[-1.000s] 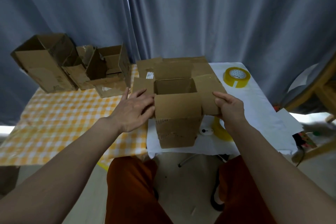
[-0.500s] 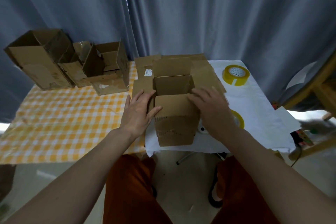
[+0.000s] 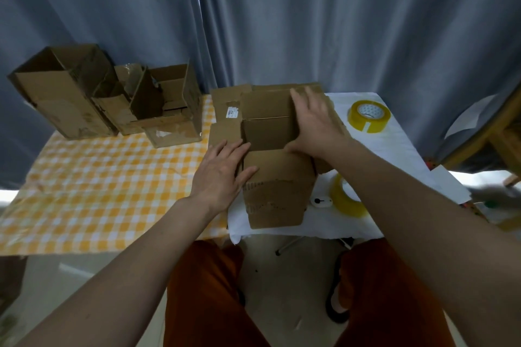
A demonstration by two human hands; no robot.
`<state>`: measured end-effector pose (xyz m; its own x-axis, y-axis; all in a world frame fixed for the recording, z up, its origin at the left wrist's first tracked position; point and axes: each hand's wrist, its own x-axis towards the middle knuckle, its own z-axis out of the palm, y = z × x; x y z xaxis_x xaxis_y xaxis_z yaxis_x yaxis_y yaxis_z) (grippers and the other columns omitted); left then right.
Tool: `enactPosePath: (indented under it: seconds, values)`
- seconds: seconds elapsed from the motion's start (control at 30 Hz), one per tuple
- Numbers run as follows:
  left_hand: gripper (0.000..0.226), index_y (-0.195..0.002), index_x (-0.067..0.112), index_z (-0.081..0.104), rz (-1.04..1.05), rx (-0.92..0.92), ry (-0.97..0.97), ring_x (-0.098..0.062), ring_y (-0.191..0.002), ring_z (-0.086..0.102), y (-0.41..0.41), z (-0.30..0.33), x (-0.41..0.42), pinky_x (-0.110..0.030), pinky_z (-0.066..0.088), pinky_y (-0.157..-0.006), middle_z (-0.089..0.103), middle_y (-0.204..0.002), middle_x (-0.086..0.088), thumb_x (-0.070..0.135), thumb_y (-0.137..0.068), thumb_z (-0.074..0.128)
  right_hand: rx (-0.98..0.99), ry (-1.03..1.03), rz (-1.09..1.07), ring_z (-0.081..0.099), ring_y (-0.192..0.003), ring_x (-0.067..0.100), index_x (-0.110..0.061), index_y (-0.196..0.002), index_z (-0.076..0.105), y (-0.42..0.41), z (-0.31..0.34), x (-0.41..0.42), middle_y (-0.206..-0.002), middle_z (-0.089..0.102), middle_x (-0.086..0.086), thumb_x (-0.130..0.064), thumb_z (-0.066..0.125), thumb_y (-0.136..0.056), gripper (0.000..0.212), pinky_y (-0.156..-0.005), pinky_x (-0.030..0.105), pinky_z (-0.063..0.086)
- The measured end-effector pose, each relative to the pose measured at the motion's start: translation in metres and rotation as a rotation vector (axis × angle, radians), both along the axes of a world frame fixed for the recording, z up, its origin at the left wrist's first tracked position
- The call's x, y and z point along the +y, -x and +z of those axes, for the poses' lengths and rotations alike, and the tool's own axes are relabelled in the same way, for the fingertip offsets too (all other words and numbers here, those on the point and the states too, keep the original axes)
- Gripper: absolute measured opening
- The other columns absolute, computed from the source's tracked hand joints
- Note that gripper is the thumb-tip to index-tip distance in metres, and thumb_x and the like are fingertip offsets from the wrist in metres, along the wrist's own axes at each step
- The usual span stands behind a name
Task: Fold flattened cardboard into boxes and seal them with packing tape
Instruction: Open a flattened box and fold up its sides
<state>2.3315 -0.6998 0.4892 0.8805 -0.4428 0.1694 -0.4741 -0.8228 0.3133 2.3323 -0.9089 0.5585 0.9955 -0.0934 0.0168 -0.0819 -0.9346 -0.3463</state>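
A small brown cardboard box (image 3: pixel 277 191) stands at the near edge of the white cloth, its top open. My left hand (image 3: pixel 221 175) lies flat with straight fingers against the box's left side and near flap. My right hand (image 3: pixel 315 124) reaches over the opening, fingers spread flat on the right flap. A flattened cardboard sheet (image 3: pixel 228 104) lies behind the box. One yellow tape roll (image 3: pixel 368 116) sits at the back right. A second yellow tape roll (image 3: pixel 345 200) lies right of the box, partly hidden by my right forearm.
Three open cardboard boxes (image 3: pixel 112 101) stand at the back left on the yellow checked tablecloth (image 3: pixel 98 186). A small white object (image 3: pixel 321 201) lies beside the box. Grey curtains hang behind the table. A wooden chair (image 3: pixel 499 135) and papers are at the right.
My right hand has moved from the near flap up and back over the opening onto the right flap. My left hand stays flat at the box's left side.
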Motion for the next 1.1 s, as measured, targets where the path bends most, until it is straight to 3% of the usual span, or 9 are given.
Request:
enactPosePath:
  seconds: [0.13,0.23,0.33,0.43,0.6,0.73,0.87,1.0,1.1]
  values:
    - [0.059,-0.149,0.027,0.029,0.002,-0.015,-0.024,-0.02,-0.144,0.02,0.002,0.004,0.0,-0.039,0.016,-0.119,0.034,-0.154,0.005,0.052,-0.097,0.038,-0.022,-0.054,0.028,-0.004,-0.147,0.025,-0.023,-0.151,-0.007,-0.029,0.006,0.0,-0.16,-0.001,0.003,-0.031,0.082,-0.071,0.12,-0.118,0.048,0.012]
    - [0.059,-0.15,0.026,0.027,0.016,0.006,0.001,-0.02,-0.144,0.019,0.005,0.007,0.003,-0.039,0.015,-0.119,0.035,-0.153,0.004,0.05,-0.097,0.04,-0.043,-0.02,0.074,0.022,-0.141,0.028,-0.021,-0.15,0.016,-0.029,0.008,-0.004,-0.152,0.026,0.006,-0.046,0.073,-0.077,0.096,-0.112,0.044,0.026]
    - [0.06,-0.15,0.025,0.026,0.029,-0.001,0.027,-0.021,-0.144,0.02,0.005,0.006,0.002,-0.039,0.015,-0.119,0.037,-0.152,0.002,0.048,-0.097,0.043,0.149,0.089,0.225,0.038,-0.128,0.026,-0.022,-0.137,0.043,-0.012,0.009,-0.002,-0.136,0.043,0.004,-0.064,0.065,-0.073,0.079,-0.105,0.042,0.037]
    - [0.059,-0.15,0.025,0.028,0.027,-0.02,0.049,-0.022,-0.143,0.022,0.002,0.003,0.001,-0.039,0.014,-0.12,0.039,-0.151,0.002,0.048,-0.097,0.043,0.34,0.148,0.32,0.031,-0.135,0.025,-0.022,-0.143,0.036,0.004,0.005,0.001,-0.147,0.036,0.0,-0.061,0.067,-0.074,0.085,-0.11,0.038,0.026]
    - [0.067,-0.149,0.022,0.029,0.086,-0.076,0.084,-0.024,-0.143,0.024,0.003,-0.003,0.002,-0.043,0.018,-0.119,0.032,-0.154,-0.004,0.053,-0.092,0.047,0.378,0.197,0.311,0.027,-0.137,0.025,-0.021,-0.146,0.031,0.006,0.003,0.002,-0.151,0.032,0.001,-0.065,0.065,-0.073,0.092,-0.111,0.038,0.022]
    - [0.088,-0.152,0.021,0.012,0.332,0.028,0.467,-0.025,-0.137,0.036,0.012,0.007,0.003,-0.042,0.039,-0.108,0.033,-0.152,-0.007,0.056,-0.085,0.057,0.372,0.169,0.296,0.027,-0.136,0.026,-0.021,-0.145,0.033,0.01,0.005,0.001,-0.149,0.033,0.001,-0.063,0.066,-0.074,0.088,-0.11,0.037,0.023]
    - [0.098,-0.153,0.026,-0.006,0.122,0.073,0.667,-0.007,-0.13,0.043,0.023,0.018,-0.013,-0.026,0.042,-0.101,0.039,-0.15,0.003,0.044,-0.085,0.062,0.37,0.154,0.271,0.028,-0.135,0.027,-0.024,-0.143,0.037,0.01,0.002,0.0,-0.149,0.035,-0.001,-0.063,0.066,-0.073,0.086,-0.109,0.039,0.025]
    - [0.082,-0.149,0.025,0.017,-0.138,0.154,0.41,-0.019,-0.135,0.039,0.017,0.009,-0.027,-0.043,0.041,-0.107,0.041,-0.147,0.002,0.054,-0.086,0.059,0.36,0.14,0.258,0.031,-0.134,0.026,-0.025,-0.141,0.039,0.009,-0.002,0.0,-0.148,0.037,0.0,-0.065,0.067,-0.07,0.086,-0.111,0.042,0.029]
    - [0.09,-0.154,0.014,0.01,-0.144,0.083,-0.03,-0.024,-0.149,0.005,0.016,-0.004,-0.033,-0.046,0.019,-0.119,0.013,-0.161,-0.004,0.067,-0.087,0.037,0.318,0.187,0.282,0.031,-0.134,0.026,-0.02,-0.142,0.037,0.013,-0.002,0.0,-0.147,0.037,0.003,-0.061,0.066,-0.074,0.085,-0.111,0.039,0.027]
